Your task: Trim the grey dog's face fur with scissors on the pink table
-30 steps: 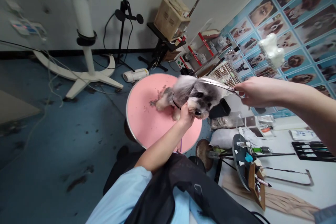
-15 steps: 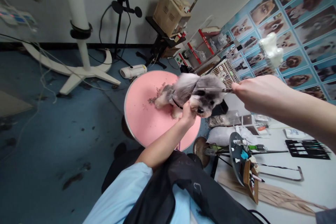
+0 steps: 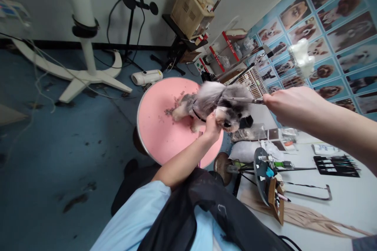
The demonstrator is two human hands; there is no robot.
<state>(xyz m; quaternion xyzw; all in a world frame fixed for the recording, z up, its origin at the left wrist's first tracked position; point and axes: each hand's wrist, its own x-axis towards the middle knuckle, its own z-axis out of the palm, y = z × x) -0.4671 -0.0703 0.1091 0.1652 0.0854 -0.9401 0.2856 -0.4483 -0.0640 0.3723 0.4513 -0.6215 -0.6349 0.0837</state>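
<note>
Scissors point(image 3: 240, 100) in closed right hand point(image 3: 284, 106)

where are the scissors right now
In the head view, right of centre: the scissors are in the right hand, blades across the dog's head above the pink table.

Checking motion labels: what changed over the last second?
The right hand lowered the scissors from above the dog's head to level across it. The left hand still holds the dog under its muzzle; the dog stays on the pink table.
</note>
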